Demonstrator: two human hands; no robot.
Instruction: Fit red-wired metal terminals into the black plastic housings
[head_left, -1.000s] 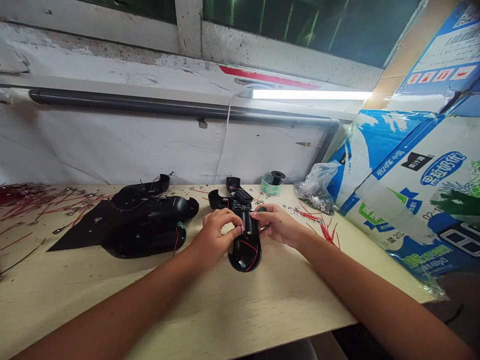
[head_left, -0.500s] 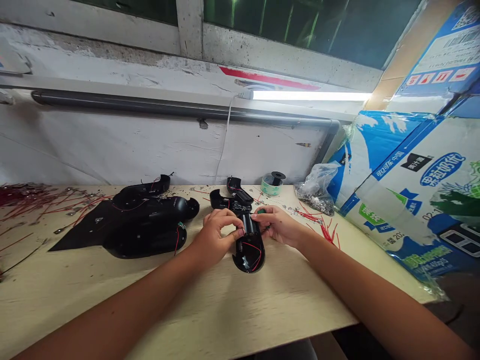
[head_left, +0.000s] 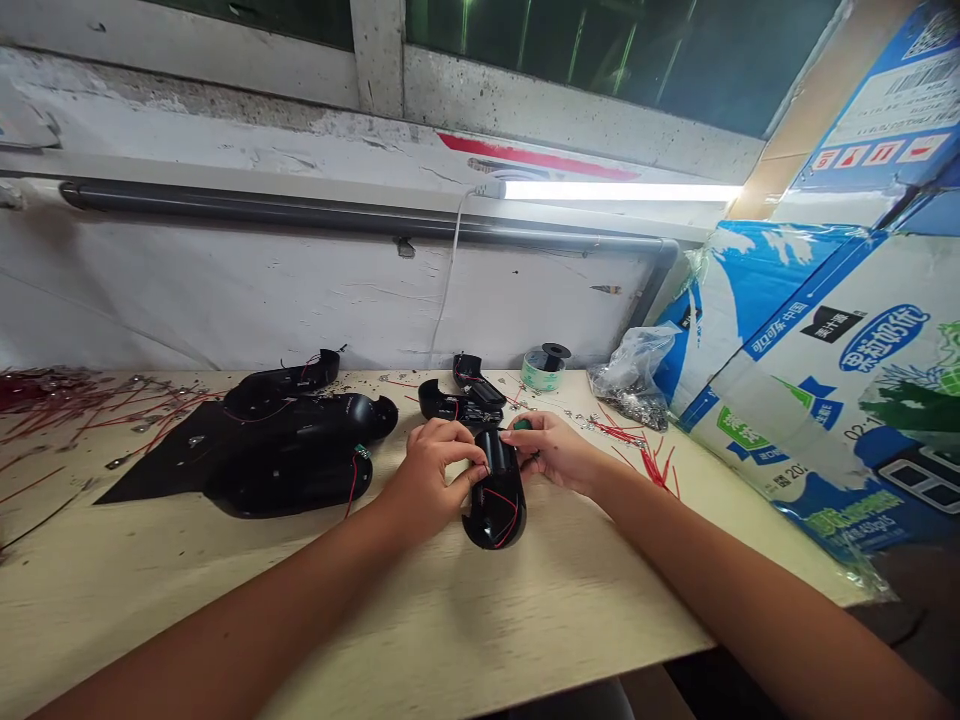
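Observation:
A black plastic shell [head_left: 495, 515], hollow side up with a rounded near end, is held just over the table between my two hands. A thin red wire [head_left: 504, 496] curves inside it. My left hand [head_left: 435, 475] is closed at the shell's left edge, thumb and fingertips pinched beside the wire; whether the wire is between them I cannot tell. My right hand [head_left: 555, 450] is closed on the right edge, thumb near the inner side. A small green piece [head_left: 523, 425] shows at its fingers, mostly hidden. More black shell parts [head_left: 461, 400] with red wires lie just beyond.
On the left, several black shells [head_left: 300, 455] sit on a black sheet [head_left: 150, 465], near scattered red wires [head_left: 82, 410]. At the back are a tape roll [head_left: 541, 375] and a plastic bag of small metal parts [head_left: 637, 385]. A blue-and-white carton [head_left: 840, 360] borders the right side.
The shell shifted slightly right, then slightly back left, tilting a little in my hands. Both hands keep nearly the same place and grip.

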